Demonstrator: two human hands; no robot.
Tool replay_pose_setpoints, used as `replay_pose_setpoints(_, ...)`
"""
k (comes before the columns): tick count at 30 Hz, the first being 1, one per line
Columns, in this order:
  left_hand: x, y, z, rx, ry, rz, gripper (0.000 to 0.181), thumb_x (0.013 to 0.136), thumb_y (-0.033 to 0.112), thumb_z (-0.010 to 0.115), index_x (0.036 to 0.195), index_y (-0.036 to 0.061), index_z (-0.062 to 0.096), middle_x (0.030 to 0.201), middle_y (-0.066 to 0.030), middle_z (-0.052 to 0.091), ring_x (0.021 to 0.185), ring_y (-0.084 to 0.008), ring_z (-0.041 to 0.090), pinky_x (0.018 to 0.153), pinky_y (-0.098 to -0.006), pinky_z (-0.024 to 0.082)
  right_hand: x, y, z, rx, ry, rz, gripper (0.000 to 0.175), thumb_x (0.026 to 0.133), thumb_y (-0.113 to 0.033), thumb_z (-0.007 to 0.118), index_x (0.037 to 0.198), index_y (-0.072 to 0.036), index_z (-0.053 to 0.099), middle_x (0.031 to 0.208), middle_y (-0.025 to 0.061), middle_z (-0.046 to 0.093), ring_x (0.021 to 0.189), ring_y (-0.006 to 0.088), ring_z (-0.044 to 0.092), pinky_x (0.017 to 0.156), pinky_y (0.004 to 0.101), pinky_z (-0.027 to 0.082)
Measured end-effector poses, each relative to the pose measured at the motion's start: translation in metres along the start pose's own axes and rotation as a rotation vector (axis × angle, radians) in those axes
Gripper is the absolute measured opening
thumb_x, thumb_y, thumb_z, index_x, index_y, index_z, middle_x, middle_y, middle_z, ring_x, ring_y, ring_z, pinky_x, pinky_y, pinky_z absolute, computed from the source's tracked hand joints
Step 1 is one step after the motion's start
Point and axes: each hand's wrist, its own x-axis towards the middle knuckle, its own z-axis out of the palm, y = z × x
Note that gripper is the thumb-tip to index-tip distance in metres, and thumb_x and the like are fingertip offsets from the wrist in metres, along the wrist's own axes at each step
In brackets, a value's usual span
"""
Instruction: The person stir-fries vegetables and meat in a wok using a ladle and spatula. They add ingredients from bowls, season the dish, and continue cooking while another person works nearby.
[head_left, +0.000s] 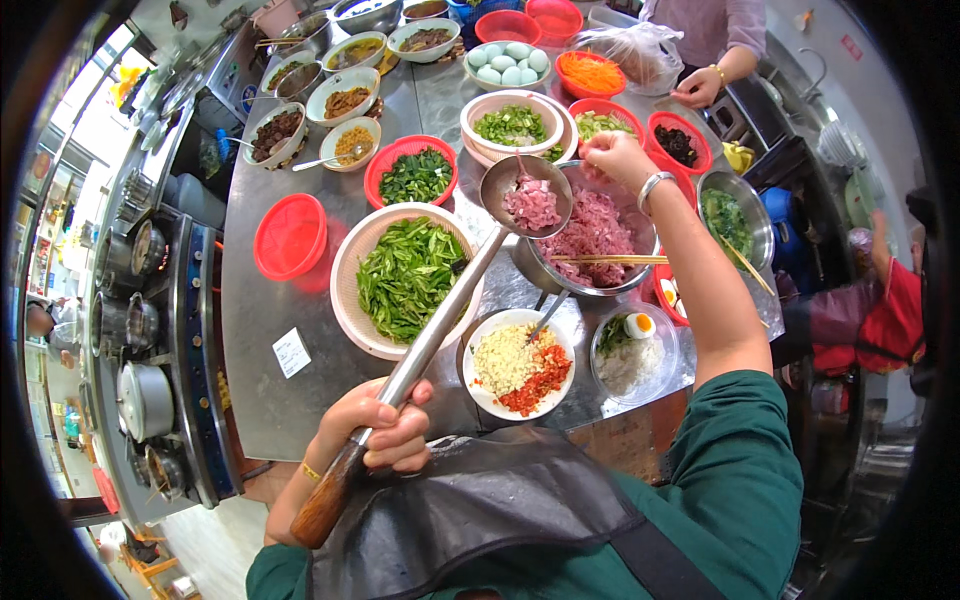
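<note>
My left hand (386, 427) grips the metal shaft of a long-handled ladle (442, 319) with a wooden end. The ladle's bowl holds raw sliced meat (531, 204) and hangs over the near table. Above a steel bowl (529, 262) of more raw meat (592, 232) is my right hand (619, 161), fingers bent together; whether they pinch any meat is hard to see. Wooden chopsticks (611, 259) lie across that steel bowl. Closer to me stands a white bowl (476, 397) of chopped garlic and red chili with a spoon in it.
A pink basket of sliced green peppers (405, 277) stands left of the ladle shaft. A clear container (637, 352) holds rice and half an egg. Red baskets (291, 236), a bowl of eggs (507, 64) and condiment bowls fill the steel table. Another person's hand (699, 88) is at the far right.
</note>
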Motion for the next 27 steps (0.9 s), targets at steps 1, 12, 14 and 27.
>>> replay_pose_setpoints(1, -0.002, 0.0, -0.002, -0.014, -0.023, 0.005, 0.03, 0.082, 0.009, 0.048, 0.109, -0.0005, 0.039, 0.053, 0.0008, 0.043, 0.039, -0.0078, 0.039, 0.051, -0.0281, 0.035, 0.01, 0.024, -0.005, -0.084, -0.024, 0.028, 0.015, 0.079, -0.013, 0.058, 0.088, -0.004, 0.065, 0.069, 0.0067, 0.064, 0.06, 0.0129, 0.061, 0.052, 0.0266, 0.049)
replay_pose_setpoints(12, -0.014, -0.001, -0.004, 0.032, -0.023, 0.175, 0.031, 0.083, 0.009, 0.048, 0.11, -0.0014, 0.036, 0.053, -0.0012, 0.045, 0.04, -0.0099, 0.042, 0.053, -0.0298, 0.036, 0.013, 0.093, 0.099, -0.74, 0.004, -0.216, 0.028, 0.073, -0.006, 0.052, 0.1, -0.006, 0.063, 0.093, 0.0201, 0.064, 0.095, 0.0329, 0.061, 0.084, 0.0391, 0.048)
replay_pose_setpoints(14, -0.016, -0.001, -0.003, 0.019, -0.007, 0.183, 0.031, 0.083, 0.01, 0.048, 0.109, -0.0015, 0.036, 0.053, -0.0012, 0.044, 0.04, -0.0098, 0.042, 0.053, -0.0297, 0.036, 0.014, 0.083, 0.077, -0.685, 0.009, -0.338, 0.018, 0.071, -0.007, 0.06, 0.088, -0.004, 0.064, 0.084, 0.018, 0.065, 0.082, 0.0303, 0.063, 0.076, 0.035, 0.051)
replay_pose_setpoints(27, 0.002, -0.005, 0.006, 0.121, 0.07, 0.068, 0.032, 0.082, 0.012, 0.049, 0.109, -0.0006, 0.039, 0.052, 0.0021, 0.04, 0.037, -0.007, 0.036, 0.05, -0.0274, 0.033, -0.001, -0.01, 0.053, -0.58, 0.044, -0.536, 0.026, 0.073, -0.012, 0.067, 0.097, -0.004, 0.064, 0.084, 0.0093, 0.066, 0.073, 0.0127, 0.063, 0.061, 0.0268, 0.051)
